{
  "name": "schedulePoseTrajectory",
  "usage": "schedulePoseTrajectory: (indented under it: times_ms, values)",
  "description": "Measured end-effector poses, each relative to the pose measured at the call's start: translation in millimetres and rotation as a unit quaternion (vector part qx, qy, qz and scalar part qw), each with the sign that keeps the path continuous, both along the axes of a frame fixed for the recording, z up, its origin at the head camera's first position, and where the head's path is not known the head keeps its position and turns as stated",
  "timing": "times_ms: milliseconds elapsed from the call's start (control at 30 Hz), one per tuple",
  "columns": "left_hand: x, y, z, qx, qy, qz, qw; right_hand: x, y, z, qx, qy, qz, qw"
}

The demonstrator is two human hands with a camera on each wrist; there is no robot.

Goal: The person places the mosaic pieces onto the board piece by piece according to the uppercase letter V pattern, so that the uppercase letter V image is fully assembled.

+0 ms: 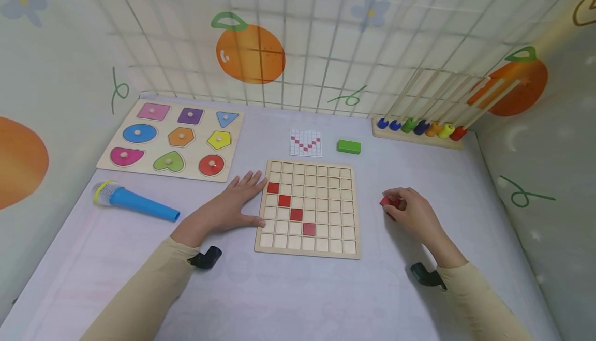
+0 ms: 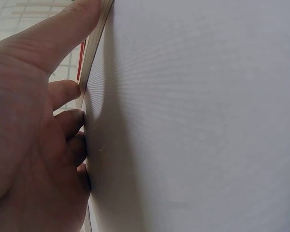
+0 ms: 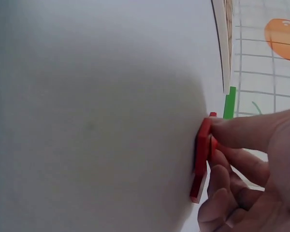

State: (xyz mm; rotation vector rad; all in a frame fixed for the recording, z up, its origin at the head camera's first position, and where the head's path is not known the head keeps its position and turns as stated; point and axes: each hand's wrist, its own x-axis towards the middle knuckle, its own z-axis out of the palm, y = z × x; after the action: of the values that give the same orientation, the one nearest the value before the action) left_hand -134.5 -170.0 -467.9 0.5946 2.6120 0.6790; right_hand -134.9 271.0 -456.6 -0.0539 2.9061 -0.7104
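Observation:
A wooden grid board (image 1: 321,255) lies in the middle of the table, with several red square tiles (image 1: 296,215) set in a diagonal from its left side down toward the lower middle. My left hand (image 1: 225,206) lies spread at the board's left edge, thumb and fingertips right at the rim. In the left wrist view, the fingers of that hand (image 2: 34,125) line the board's edge (image 2: 94,48). Right of the board, my right hand (image 1: 412,214) pinches a red tile (image 3: 202,145) between thumb and fingers. More red pieces (image 3: 197,187) show beside it, low on the table and partly hidden by the hand.
Behind the board lie a small pattern card (image 1: 305,143) and a green block (image 1: 349,147). A shape puzzle (image 1: 155,147) and a blue toy microphone (image 1: 139,204) are at the left. A rod stand with coloured beads (image 1: 419,134) stands at the back right, before a wire grid (image 1: 316,35).

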Motion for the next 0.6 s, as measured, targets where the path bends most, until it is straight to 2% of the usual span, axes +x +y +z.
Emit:
schedulePoseTrajectory:
  times_ms: [333, 600]
  values:
    - [0.5, -0.1, 1.3, 0.001, -0.002, 0.002, 1.0, -0.4, -1.5, 0.2, -0.019, -0.011, 0.0, 1.0]
    - [-0.2, -0.3, -0.3, -0.001, -0.001, 0.002, 1.0, -0.8, -2.8, 5.1, -0.01, -0.033, 0.0, 0.999]
